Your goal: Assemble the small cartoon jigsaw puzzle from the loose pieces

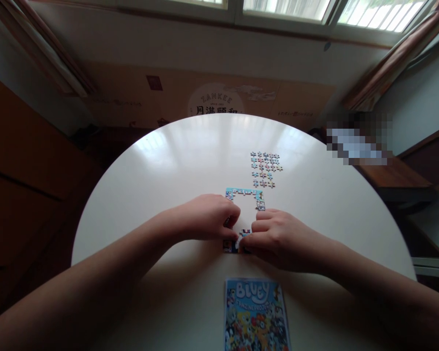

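Bright windows point(289, 9), round white table point(183, 170) — hands point(212, 214) on jigsaw point(244, 191)

A round white table point(139, 195) faces a window point(289, 9) flanked by a left curtain point(54, 53) and a right curtain point(375, 75). Below it, a tan panel point(120, 85) reading "ZANKEE" covers the lower wall point(205, 46).
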The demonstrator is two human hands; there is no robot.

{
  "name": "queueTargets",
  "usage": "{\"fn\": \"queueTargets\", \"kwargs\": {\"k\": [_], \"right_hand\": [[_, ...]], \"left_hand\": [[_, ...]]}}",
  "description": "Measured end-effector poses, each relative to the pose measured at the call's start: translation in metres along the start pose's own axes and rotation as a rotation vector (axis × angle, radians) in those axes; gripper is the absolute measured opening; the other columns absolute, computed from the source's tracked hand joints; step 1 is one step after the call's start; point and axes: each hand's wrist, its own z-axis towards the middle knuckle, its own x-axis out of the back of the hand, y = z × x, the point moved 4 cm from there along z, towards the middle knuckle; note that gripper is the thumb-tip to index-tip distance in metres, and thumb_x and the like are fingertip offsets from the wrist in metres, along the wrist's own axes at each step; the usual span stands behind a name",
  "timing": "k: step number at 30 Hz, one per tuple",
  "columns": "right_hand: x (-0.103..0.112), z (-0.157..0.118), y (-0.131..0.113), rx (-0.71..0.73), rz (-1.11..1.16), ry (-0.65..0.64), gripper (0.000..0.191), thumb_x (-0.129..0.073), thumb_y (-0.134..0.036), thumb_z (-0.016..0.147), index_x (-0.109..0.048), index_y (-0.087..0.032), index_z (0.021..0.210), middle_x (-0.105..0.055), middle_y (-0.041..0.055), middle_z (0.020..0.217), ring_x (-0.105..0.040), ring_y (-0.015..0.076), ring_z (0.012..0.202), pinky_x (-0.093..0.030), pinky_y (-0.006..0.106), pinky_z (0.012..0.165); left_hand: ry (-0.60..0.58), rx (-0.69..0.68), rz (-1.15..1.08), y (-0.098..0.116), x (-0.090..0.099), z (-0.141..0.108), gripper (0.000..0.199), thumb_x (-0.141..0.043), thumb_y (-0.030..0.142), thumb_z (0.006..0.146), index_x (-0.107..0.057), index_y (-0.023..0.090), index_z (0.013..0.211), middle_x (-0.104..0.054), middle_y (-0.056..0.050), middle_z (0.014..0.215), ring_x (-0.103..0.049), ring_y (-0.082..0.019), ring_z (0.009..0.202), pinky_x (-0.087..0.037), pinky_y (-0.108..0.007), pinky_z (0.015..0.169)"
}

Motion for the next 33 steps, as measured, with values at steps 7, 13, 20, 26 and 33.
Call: {"fn": "queueTargets", "kwargs": {"k": [7,13,20,26,33], "right_hand": [[0.018,-0.014,0.031,-0.077,0.210,0.270,0.019,-0.058,-0.026,0.098,-0.075,-0.020,0.104,-0.063,0.0015,0.071,-0.053,0.0127,0.064,-0.042,0.027,0.058],[0.037,-0.028,0.058,-0.227,0.175,0.429,0.017,-0.061,-0.025,0.095,-0.077,-0.021,0.100,-0.069,0.0024,0.074,-0.059,0.0131,0.064,-0.048,0.028,0.059],[0.050,-0.046,0.086,-0.495,0.155,0.714,0.017,-0.063,-0.029,0.093,-0.078,-0.021,0.097,-0.075,0.0043,0.081,-0.061,0.0153,0.067,-0.050,0.031,0.059],[0.051,-0.066,0.119,-0.684,0.289,1.019,0.020,-0.065,-0.032,0.090,-0.078,-0.018,0.098,-0.077,0.0086,0.093,-0.067,0.0192,0.078,-0.054,0.034,0.066],[0.040,-0.067,0.138,-0.771,0.434,1.020,0.025,-0.065,-0.030,0.088,-0.076,-0.017,0.106,-0.076,0.0089,0.096,-0.066,0.0184,0.081,-0.054,0.035,0.071]], "left_hand": [[0.019,-0.064,0.018,0.001,0.002,-0.003,0.021,-0.062,0.035,0.090,-0.061,0.020,0.075,-0.063,-0.002,0.078,-0.053,-0.015,0.068,-0.036,-0.029,0.061],[-0.015,-0.032,0.002,0.003,0.004,-0.002,0.023,-0.068,0.039,0.086,-0.062,0.020,0.075,-0.064,-0.002,0.081,-0.053,-0.016,0.070,-0.035,-0.028,0.060],[-0.003,-0.010,-0.004,0.002,0.004,-0.002,0.026,-0.073,0.039,0.083,-0.060,0.020,0.072,-0.064,-0.001,0.079,-0.054,-0.016,0.071,-0.034,-0.029,0.060],[-0.002,-0.009,-0.003,0.001,0.004,-0.002,0.027,-0.072,0.038,0.084,-0.057,0.020,0.071,-0.063,0.000,0.080,-0.053,-0.016,0.072,-0.034,-0.029,0.061],[-0.021,-0.002,-0.021,0.000,0.008,-0.006,0.022,-0.070,0.033,0.084,-0.057,0.020,0.073,-0.064,0.000,0.081,-0.054,-0.016,0.075,-0.036,-0.028,0.063]]}}
